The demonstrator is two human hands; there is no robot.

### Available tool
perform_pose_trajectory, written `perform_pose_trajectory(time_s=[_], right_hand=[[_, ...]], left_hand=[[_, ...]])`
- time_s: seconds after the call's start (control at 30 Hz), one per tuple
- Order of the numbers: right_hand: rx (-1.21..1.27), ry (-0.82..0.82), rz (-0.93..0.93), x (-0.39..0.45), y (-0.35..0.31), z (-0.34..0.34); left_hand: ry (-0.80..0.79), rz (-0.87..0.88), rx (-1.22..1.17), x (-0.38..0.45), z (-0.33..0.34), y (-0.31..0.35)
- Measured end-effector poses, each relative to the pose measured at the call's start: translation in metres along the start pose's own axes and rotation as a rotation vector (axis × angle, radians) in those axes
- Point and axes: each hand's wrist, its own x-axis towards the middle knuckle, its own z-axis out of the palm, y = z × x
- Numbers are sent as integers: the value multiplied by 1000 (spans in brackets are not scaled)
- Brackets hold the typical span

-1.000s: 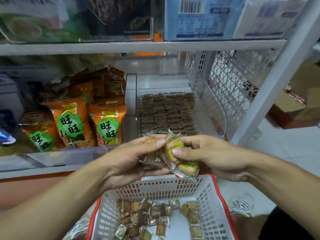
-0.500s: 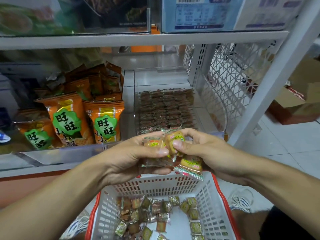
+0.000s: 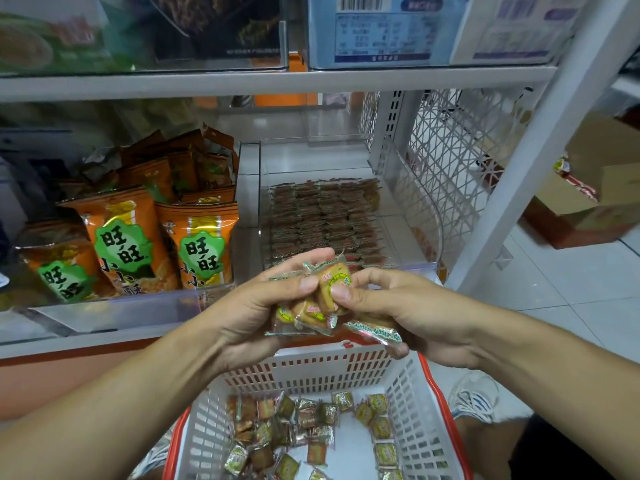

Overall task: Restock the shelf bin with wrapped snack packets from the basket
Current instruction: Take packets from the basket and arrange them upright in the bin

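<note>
both hands (image 3: 263, 306) lifted packets (image 3: 311, 306) nearer bin (image 3: 398, 209).

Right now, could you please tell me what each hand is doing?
Left hand: closed, holding a bunch of small clear-wrapped brown snack packets.
Right hand: closed, pinching one packet of that bunch.

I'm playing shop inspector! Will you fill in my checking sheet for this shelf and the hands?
Surface: white shelf with a clear shelf bin.
Job's things: rows of packets in the bin; loose packets in the white basket; a held bunch of packets.
Clutter: orange snack bags left of the bin; cardboard box on the floor.
Grippers: left hand and right hand both grip the bunch, above the basket.
Cables: nothing seen.
Surroundings: tiled floor, mesh shelf side.
</note>
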Motion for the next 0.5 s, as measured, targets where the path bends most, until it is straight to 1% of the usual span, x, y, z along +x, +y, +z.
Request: perform_pose_trajectory(time_s=[0.13,0.27,0.33,0.37,0.43,0.5], right_hand=[[18,-150,57,-3,-2,-2],[68,-180,113,-3,0,-4],[33,-126,93,-1,1,-2],[-1,-54,55,0,2,-1],[-46,109,-46,3,4,-2],[-53,183,-171,4,3,-4]], left_hand=[[-31,-11,36,2,-5,3],[-3,-11,26,4,-3,2],[36,2,13,7,-2,0],[61,7,7,8,-2,-2],[102,5,0,10,-2,-4],[116,-3,-6,11,-2,-5]])
